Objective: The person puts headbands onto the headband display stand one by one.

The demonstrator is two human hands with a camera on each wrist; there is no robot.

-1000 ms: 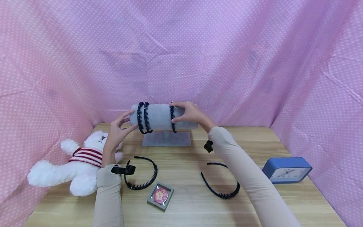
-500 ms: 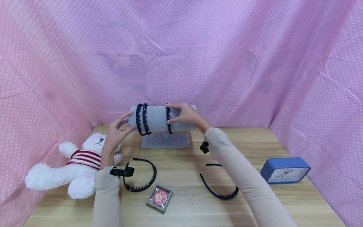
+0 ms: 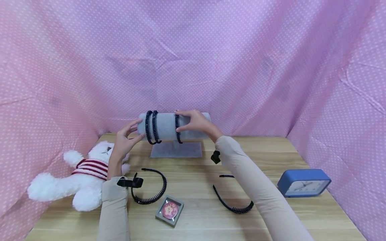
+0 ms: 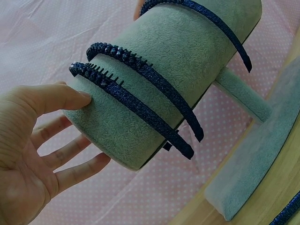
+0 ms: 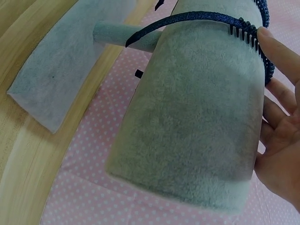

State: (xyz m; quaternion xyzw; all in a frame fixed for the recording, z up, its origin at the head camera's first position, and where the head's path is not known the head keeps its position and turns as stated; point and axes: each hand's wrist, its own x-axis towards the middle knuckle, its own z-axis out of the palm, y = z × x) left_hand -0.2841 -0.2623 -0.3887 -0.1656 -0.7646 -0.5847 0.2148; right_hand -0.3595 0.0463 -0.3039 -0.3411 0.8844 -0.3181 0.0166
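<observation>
As the head view shows, our right hand (image 3: 199, 121) pinches the dark hairband (image 3: 177, 121) at its nine o'clock, nearer than our left hand (image 3: 123, 142); the grey roll (image 3: 166, 126) runs nine to three. At the left wrist, spread fingers (image 4: 82, 176) grip the grey roll's end. At the right wrist, fingers clasp the hairband's toothed arc toward two o'clock.

Plush bear (image 3: 91, 169) left of left grip (image 3: 124, 142), blue clock (image 3: 304, 177) right of right grip (image 3: 197, 122), framed badge (image 3: 170, 211) below both, pink cloth (image 3: 193, 60) behind
</observation>
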